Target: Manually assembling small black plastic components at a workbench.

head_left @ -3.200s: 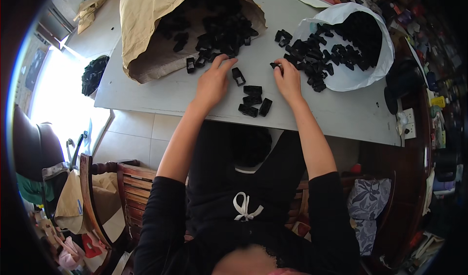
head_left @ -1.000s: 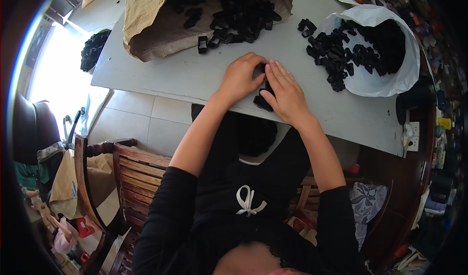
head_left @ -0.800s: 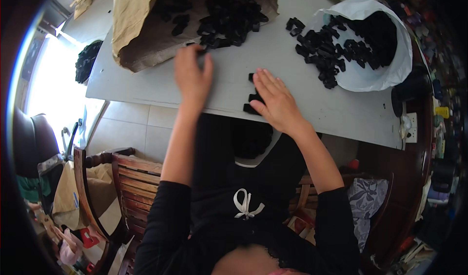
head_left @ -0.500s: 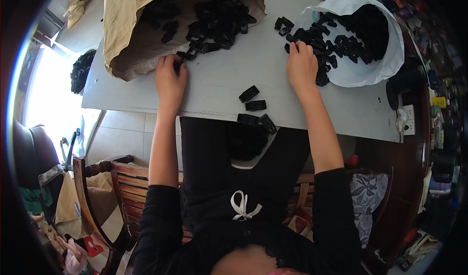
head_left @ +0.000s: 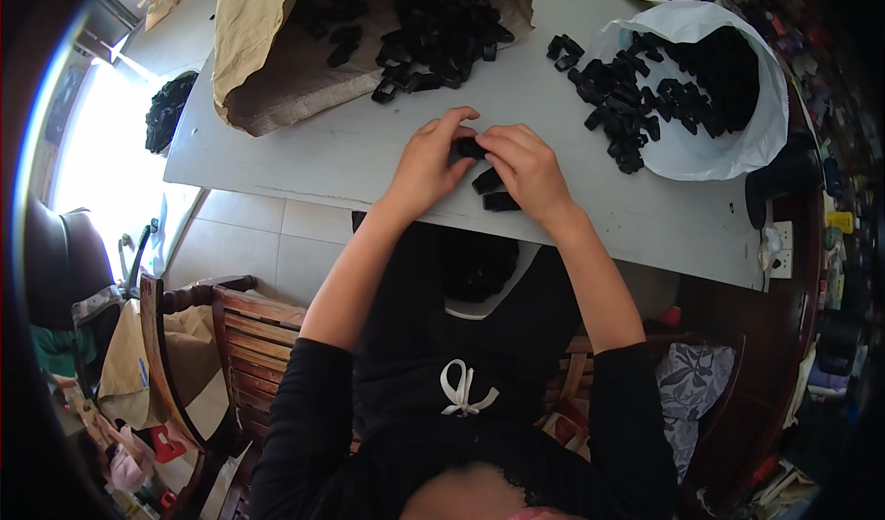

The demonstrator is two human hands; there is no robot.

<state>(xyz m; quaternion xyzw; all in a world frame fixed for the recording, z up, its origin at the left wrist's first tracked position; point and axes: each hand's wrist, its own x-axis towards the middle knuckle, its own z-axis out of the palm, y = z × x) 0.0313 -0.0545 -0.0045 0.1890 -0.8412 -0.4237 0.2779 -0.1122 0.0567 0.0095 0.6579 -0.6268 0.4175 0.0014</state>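
Left hand [head_left: 424, 165] and right hand [head_left: 531, 168] clamp one black block [head_left: 470, 147], two nearby blocks [head_left: 501, 202] look handled, and many pieces [head_left: 441, 42] seem left in the paper bag [head_left: 251, 45] and white bag [head_left: 737, 159].

Wide fisheye, worn on the head, looking down

The left of two side-by-side head cameras looks down, upright and unmirrored, over the person's lap [head_left: 396, 354]. Forearms [head_left: 604, 276] enter from below; the left hand [head_left: 426, 165] and right hand [head_left: 530, 170] sit above centre, about arm's length away. The table [head_left: 313, 156] fills the upper part, and edges bend toward the dark rim.
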